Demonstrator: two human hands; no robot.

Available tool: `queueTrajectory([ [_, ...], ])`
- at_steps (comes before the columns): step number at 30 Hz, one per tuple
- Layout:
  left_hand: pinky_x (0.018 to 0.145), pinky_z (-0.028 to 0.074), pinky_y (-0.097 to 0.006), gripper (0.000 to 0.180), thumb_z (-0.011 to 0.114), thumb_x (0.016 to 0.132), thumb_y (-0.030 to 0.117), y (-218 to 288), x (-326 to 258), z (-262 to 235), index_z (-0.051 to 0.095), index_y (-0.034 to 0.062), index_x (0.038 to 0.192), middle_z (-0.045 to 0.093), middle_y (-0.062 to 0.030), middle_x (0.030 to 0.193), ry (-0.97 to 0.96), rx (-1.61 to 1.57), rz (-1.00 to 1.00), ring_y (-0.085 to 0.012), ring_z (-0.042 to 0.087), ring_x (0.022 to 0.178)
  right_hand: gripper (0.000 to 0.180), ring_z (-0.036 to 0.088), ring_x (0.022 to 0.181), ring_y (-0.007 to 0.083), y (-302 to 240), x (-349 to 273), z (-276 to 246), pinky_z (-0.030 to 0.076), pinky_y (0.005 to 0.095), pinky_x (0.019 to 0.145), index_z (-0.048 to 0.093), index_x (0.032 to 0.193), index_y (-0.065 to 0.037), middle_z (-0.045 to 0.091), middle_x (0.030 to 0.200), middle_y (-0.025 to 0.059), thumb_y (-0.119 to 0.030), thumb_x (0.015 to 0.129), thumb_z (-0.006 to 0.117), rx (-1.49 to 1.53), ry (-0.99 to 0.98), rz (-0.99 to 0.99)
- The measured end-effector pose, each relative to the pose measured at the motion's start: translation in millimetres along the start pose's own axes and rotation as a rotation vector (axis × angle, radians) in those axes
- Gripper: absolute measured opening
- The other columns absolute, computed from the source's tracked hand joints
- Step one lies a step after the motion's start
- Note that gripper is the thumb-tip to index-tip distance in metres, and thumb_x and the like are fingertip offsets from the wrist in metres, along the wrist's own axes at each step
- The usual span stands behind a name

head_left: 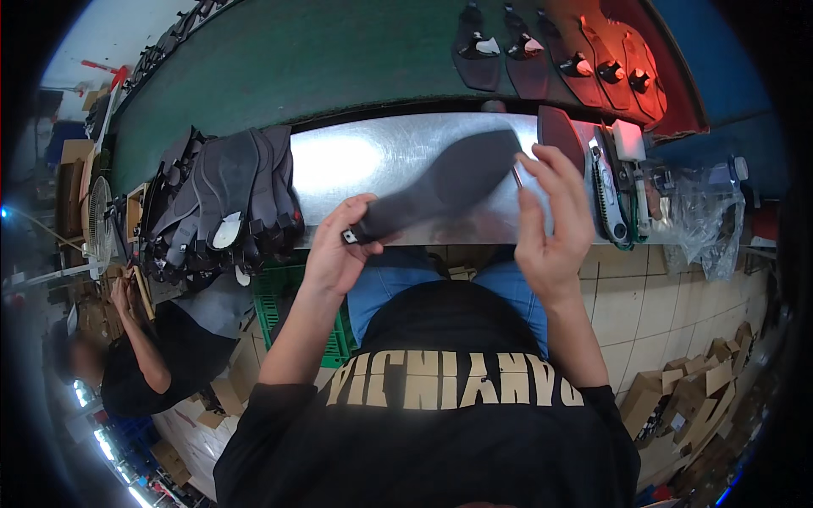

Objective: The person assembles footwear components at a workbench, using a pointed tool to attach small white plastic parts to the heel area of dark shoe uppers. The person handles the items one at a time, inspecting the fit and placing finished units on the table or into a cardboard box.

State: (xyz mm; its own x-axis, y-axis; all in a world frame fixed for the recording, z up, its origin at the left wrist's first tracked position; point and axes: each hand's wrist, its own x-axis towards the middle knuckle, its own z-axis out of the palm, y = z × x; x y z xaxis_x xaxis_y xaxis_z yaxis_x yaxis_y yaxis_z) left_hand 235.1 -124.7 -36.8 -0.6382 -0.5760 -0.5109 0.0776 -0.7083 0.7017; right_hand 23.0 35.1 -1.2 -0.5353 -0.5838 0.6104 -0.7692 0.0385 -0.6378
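My left hand (343, 250) grips the narrow heel end of a dark, flat shoe sole (449, 182), tilted up over the metal bench. The sole is slightly blurred by motion. A small black piece with a light square mark sits at its heel end. By the broad toe end is my right hand (555, 220), thumb and fingers pinching a small thin shiny piece (518, 176), too small to name. To the left lies a pile of dark shoe soles (233, 178) with straps, one bearing a white tag.
The shiny metal bench (339, 161) borders a green conveyor belt (279, 63) carrying several strapped soles (525, 63), the right ones under red light. A box cutter (607, 195) and clear plastic bags (707, 220) lie right. A co-worker (144, 356) works at left; cardboard boxes (686, 394) stand lower right.
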Motion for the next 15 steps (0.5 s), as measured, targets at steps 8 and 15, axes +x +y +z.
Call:
queueTrajectory([
  [8,0.073,0.060,-0.029,0.048,0.055,0.093,0.019,-21.1,6.1,-19.4,0.041,0.0021,0.135,0.053,-0.0215,0.127,0.085,-0.258,-0.091,-0.0298,0.059,0.112,0.036,0.053,0.088,0.0308,49.6,-53.7,35.5,0.042,0.0422,0.081,0.059,0.120,-0.004,0.056,0.096,0.0116,-0.006,0.084,0.058,-0.470,-0.267,0.251],
  [15,0.058,0.052,-0.022,0.029,0.059,0.091,0.025,-35.4,15.8,-0.3,0.055,0.0075,0.113,0.063,-0.0125,0.108,0.070,-0.538,-0.356,-0.0225,0.065,0.096,0.041,0.048,0.059,0.0087,-6.9,-62.2,17.3,0.041,0.0221,0.057,0.055,0.130,-0.006,0.055,0.072,0.0032,0.000,0.090,0.050,0.500,-0.468,0.588],
])
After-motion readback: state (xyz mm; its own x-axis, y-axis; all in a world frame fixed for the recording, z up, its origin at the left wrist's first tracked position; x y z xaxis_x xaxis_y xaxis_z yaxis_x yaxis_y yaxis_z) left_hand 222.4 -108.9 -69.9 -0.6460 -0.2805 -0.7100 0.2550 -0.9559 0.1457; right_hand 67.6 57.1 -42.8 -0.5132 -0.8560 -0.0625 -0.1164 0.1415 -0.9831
